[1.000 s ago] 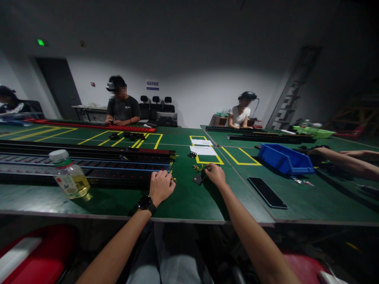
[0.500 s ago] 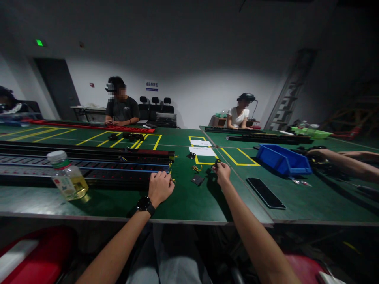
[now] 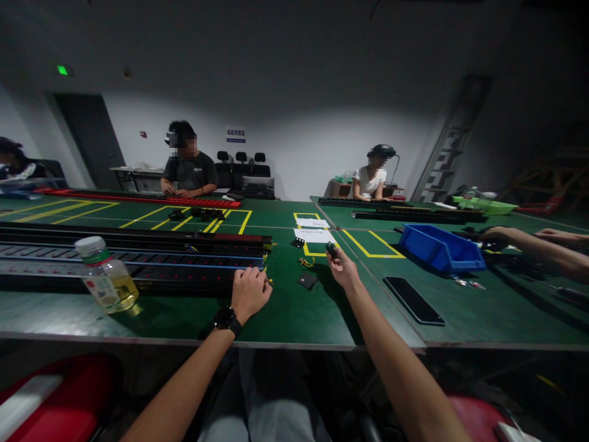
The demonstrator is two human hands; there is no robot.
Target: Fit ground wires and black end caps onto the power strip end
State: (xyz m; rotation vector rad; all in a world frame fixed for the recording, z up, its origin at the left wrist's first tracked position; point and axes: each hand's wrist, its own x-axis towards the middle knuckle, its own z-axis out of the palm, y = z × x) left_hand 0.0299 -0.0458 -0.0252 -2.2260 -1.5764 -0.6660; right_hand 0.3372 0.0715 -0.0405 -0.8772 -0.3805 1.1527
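Observation:
My left hand (image 3: 251,292) is closed over the right end of the nearest long black rail (image 3: 184,283), its fingers curled down. A bit of yellow wire (image 3: 270,281) shows beside its fingertips; what lies under the palm is hidden. My right hand (image 3: 344,270) is raised over the table, pinching a small dark connector-like part (image 3: 331,250) between thumb and fingers. Between the two hands lie a flat black square piece (image 3: 307,280) and a small bundle of yellow wires (image 3: 306,262). A small black slotted piece (image 3: 297,242) rests farther back, by the white paper labels (image 3: 315,236).
A bottle of yellow liquid (image 3: 108,276) stands on the left, in front of the rails. To the right are a phone (image 3: 413,299) and a blue bin (image 3: 439,248). A co-worker's arms (image 3: 534,248) reach in at far right. Two people sit across the green table (image 3: 285,319).
My right hand has turned slightly and tipped the small dark part up and to the left. My left hand stays on the rail's end.

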